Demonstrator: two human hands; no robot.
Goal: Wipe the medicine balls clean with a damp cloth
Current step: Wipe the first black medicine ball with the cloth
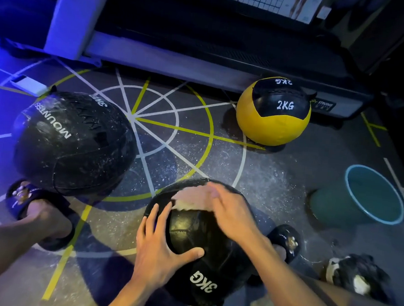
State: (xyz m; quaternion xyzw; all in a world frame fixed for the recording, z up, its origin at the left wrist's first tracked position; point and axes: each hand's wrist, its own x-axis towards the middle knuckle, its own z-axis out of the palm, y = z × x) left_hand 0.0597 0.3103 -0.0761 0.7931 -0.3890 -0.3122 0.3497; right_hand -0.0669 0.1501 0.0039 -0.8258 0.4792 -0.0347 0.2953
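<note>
Dim gym floor (220,154) marked with white and yellow lines, left to right: big black ball (73,142), left hand (162,248) spread flat on black 3KG ball (211,269), right hand (230,210) blurred pressing pale cloth (190,200) there, yellow 2KG ball (274,112), teal bucket (374,195), treadmill (205,37) cut off.

A dim gym floor, lit blue at its left edge: a rubber training mat (178,136) marked with white and yellow circles and radiating lines spreads beyond the hands. Past it runs the long deck of a treadmill (204,44). Three medicine balls sit on the mat, a black 3KG ball (210,274) under the hands, a larger black ball (73,142) to their left and a yellow 2KG ball (271,115) farther off to the right.
</note>
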